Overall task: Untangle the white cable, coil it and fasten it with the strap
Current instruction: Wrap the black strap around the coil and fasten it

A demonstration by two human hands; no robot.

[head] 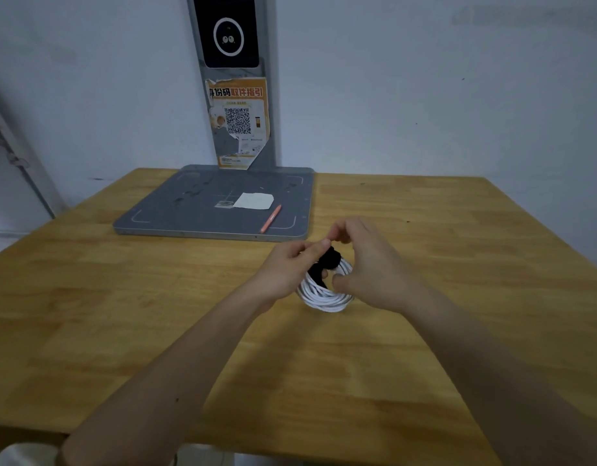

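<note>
Head view: you had the white cable wound into a round coil (325,294), lying flat on the light wooden table (122,297), near the middle and well short of the grey flat base plate (189,210) at the far side. A black fabric strap (324,264) crossed the coil's far-left rim, its long axis running from near-left to far-right. Your left hand (290,270) lay just left of the strap, thumb and forefinger closed narrowly on its upper end. Your right hand (364,264) arched over the coil from the right, fingertips curled in on that same end; the thumb sat lower, inside the coil. Both hands were equally close. Judgement: coiling done, fastening in progress; next, the free end must fold back toward you across the bundle.
</note>
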